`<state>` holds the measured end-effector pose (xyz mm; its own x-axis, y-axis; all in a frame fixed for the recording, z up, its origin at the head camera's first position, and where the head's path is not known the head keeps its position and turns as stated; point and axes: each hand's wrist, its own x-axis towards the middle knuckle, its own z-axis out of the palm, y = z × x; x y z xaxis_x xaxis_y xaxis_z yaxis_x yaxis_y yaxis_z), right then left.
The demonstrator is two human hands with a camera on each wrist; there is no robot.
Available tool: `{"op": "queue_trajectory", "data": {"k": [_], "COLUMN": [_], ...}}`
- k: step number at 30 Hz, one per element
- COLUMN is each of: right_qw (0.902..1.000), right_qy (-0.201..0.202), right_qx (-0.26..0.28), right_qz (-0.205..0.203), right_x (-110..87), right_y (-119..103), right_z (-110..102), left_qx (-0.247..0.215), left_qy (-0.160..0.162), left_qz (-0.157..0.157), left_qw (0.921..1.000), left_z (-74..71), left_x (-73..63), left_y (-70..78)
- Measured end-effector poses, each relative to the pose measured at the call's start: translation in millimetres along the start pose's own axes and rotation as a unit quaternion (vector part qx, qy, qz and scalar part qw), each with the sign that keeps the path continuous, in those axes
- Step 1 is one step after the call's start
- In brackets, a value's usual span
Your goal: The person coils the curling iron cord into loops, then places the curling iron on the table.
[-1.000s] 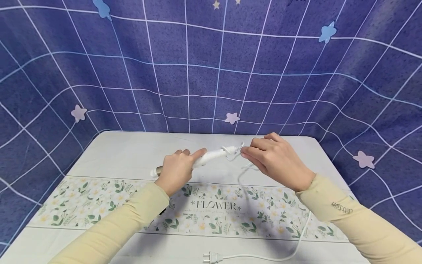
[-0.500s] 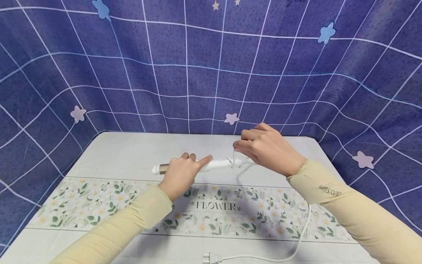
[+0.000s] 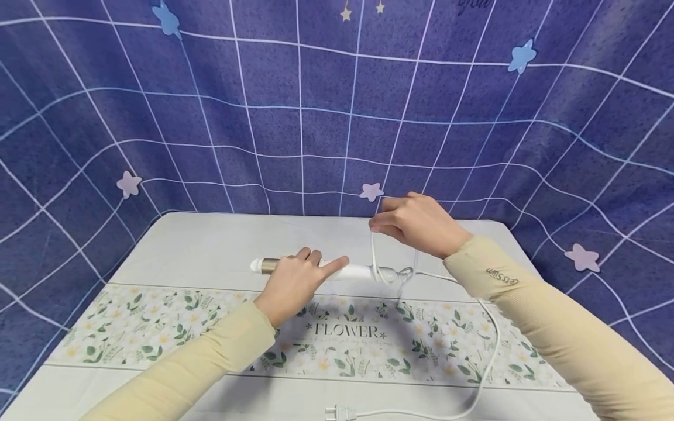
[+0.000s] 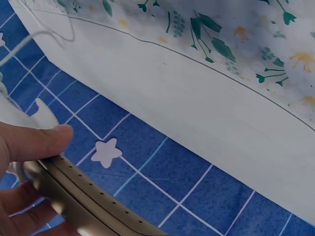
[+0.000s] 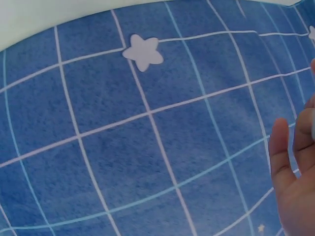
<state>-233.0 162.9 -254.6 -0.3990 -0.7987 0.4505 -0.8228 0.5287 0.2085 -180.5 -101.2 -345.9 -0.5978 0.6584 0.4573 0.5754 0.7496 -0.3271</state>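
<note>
My left hand (image 3: 291, 285) grips a white curling iron (image 3: 358, 272) with a bronze barrel and a white tip. It lies roughly level, tip to the left, above the table. The left wrist view shows the bronze barrel (image 4: 93, 196), dotted with small holes, between the thumb and curled fingers. At the handle's right end, the white cord (image 3: 373, 252) loops around the handle and rises to my right hand (image 3: 421, 227), which pinches it above. Only part of the right hand (image 5: 298, 182) appears in the right wrist view, with the cord hardly visible there.
The cord runs down past my right sleeve to a two-pin plug (image 3: 343, 413) at the table's front. A white cloth (image 3: 221, 234) with a flower band covers the table. Behind it hangs a blue grid-patterned curtain (image 3: 274, 134) with star shapes.
My right hand has moved left and up, drawing the cord up from the handle. The curling iron has turned from sloping up rightward to nearly level and shifted slightly right with my left hand.
</note>
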Motion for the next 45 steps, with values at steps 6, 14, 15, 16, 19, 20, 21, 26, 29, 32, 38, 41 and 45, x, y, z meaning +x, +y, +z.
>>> {"op": "queue_trajectory", "data": {"k": [6, 14, 15, 16, 19, 20, 21, 26, 29, 32, 38, 41, 45], "right_qw": [0.9980, 0.9893, 0.9872, 0.9846, 0.9767, 0.9731, 0.9696, 0.9468, 0.9336, 0.9237, 0.9235, 0.9189, 0.9067], "right_qy": [-0.022, -0.034, -0.037, -0.041, -0.052, -0.057, -0.063, -0.086, -0.087, -0.082, -0.053, -0.050, -0.069], "right_qx": [0.050, 0.119, 0.128, 0.140, 0.171, 0.184, 0.196, 0.260, 0.289, 0.312, 0.315, 0.311, 0.316], "right_qz": [0.031, 0.078, 0.087, 0.096, 0.119, 0.126, 0.132, 0.170, 0.193, 0.207, 0.212, 0.237, 0.270], "right_x": [-2.7, -10.0, -11.4, -13.1, -17.9, -19.3, -20.6, -25.5, -29.4, -33.6, -36.4, -38.4, -42.5], "right_y": [10, 21, 22, 23, 25, 25, 25, 23, 22, 21, 14, 8, 2], "right_z": [6, 10, 10, 11, 15, 17, 19, 29, 34, 39, 56, 62, 67], "left_qx": [-0.008, -0.025, -0.028, -0.031, -0.041, -0.044, -0.046, -0.074, -0.094, -0.103, -0.139, -0.162, -0.191], "left_qy": [0.034, 0.073, 0.078, 0.083, 0.096, 0.100, 0.105, 0.114, 0.107, 0.100, 0.072, 0.052, 0.024], "left_qz": [0.035, 0.031, 0.028, 0.024, 0.020, 0.020, 0.021, 0.018, 0.003, -0.015, -0.055, -0.073, -0.099], "left_qw": [0.9988, 0.9966, 0.9962, 0.9958, 0.9943, 0.9938, 0.9932, 0.9905, 0.9899, 0.9896, 0.9861, 0.9828, 0.9763], "left_z": [-1.3, -3.3, -3.4, -3.2, -2.2, -1.8, -1.6, -1.3, -3.3, -5.1, -5.5, -6.0, -7.8], "left_x": [-2.5, -5.0, -5.6, -5.8, -6.1, -5.9, -5.7, -4.2, -3.0, -1.6, 1.2, 3.4, 6.2], "left_y": [-5.4, -12.5, -13.3, -13.7, -14.5, -14.6, -14.5, -13.2, -12.0, -12.4, -12.7, -11.8, -11.8]}}
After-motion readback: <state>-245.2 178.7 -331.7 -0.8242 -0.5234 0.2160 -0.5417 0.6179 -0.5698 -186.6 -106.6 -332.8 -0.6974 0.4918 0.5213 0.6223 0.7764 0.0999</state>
